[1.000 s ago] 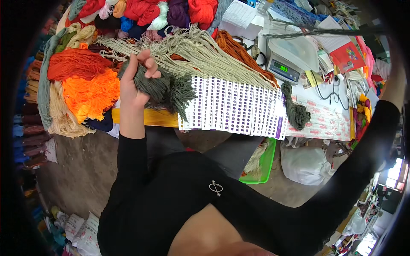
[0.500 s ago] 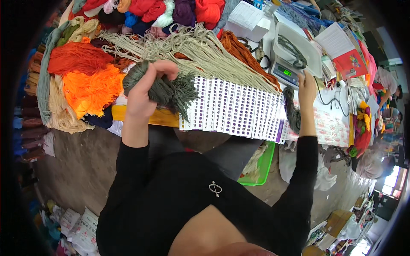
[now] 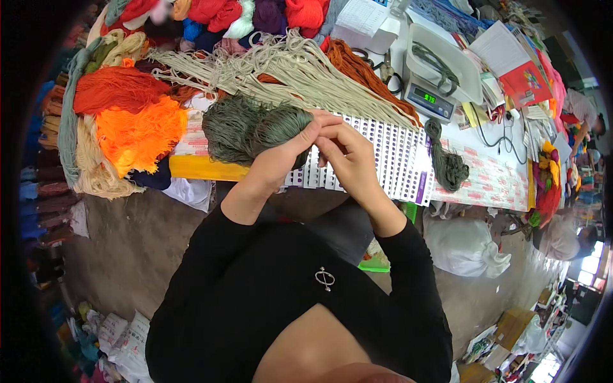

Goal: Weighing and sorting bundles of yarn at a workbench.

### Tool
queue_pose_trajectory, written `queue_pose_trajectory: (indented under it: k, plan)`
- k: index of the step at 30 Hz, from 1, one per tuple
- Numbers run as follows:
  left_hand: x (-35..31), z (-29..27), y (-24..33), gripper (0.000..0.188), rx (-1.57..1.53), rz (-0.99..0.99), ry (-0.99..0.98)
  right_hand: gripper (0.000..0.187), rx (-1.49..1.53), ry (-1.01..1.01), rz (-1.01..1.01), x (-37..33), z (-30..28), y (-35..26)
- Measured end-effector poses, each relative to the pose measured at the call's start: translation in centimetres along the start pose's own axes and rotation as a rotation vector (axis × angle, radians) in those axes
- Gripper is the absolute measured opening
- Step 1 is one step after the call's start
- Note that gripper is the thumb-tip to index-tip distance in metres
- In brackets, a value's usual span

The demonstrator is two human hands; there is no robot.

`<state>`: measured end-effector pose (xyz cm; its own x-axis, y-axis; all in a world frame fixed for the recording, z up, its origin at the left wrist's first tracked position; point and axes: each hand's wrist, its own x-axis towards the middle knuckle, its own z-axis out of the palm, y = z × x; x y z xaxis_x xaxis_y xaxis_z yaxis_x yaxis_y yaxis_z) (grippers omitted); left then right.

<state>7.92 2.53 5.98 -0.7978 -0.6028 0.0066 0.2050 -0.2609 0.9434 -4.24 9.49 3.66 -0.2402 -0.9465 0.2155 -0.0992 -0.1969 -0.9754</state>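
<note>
A thick bundle of dark grey-green yarn (image 3: pixel 233 131) is held in my left hand (image 3: pixel 278 163), fingers wrapped round its right end above the table's front edge. My right hand (image 3: pixel 354 163) meets the left fingertips there, thumb and fingers pinched together; what is between them is too small to make out. Beneath both hands lies a white card (image 3: pixel 389 150) with rows of dark dots. To its right rests a small hank of the same dark yarn (image 3: pixel 447 163). Farther back, a digital scale (image 3: pixel 431 99) bears a clear plastic tub (image 3: pixel 471 76) with dark strands (image 3: pixel 434 60) inside.
Long pale sage yarn (image 3: pixel 281 70) and rust-brown yarn (image 3: pixel 364 70) stretch across the table behind the card. Orange yarn (image 3: pixel 137 137) and red yarn (image 3: pixel 118 89) are heaped at left. Scissors and a cable (image 3: pixel 501 137) lie near the scale. A white sack (image 3: pixel 463 246) stands on the floor.
My right hand has come left from beside the scale to meet my left hand. The held yarn bundle has turned and shifted right. The scale's display reads differently.
</note>
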Motion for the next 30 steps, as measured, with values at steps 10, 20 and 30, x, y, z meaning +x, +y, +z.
queue_pose_trajectory:
  k: [10, 20, 30]
  plan:
    - [0.1, -0.6, -0.9, 0.037, -0.092, 0.021, 0.022, 0.011, 0.238, 0.041, 0.184, -0.8, -0.8, -0.5]
    - [0.4, -0.1, -1.5, 0.035, 0.022, 0.049, -0.007, 0.009, 0.076, 0.055, 0.101, -0.8, -0.3, 1.4]
    - [0.4, -1.6, -1.6, 0.04, -0.393, -0.167, 0.06, 0.015, 0.334, 0.051, 0.12, -1.2, -0.8, 1.4]
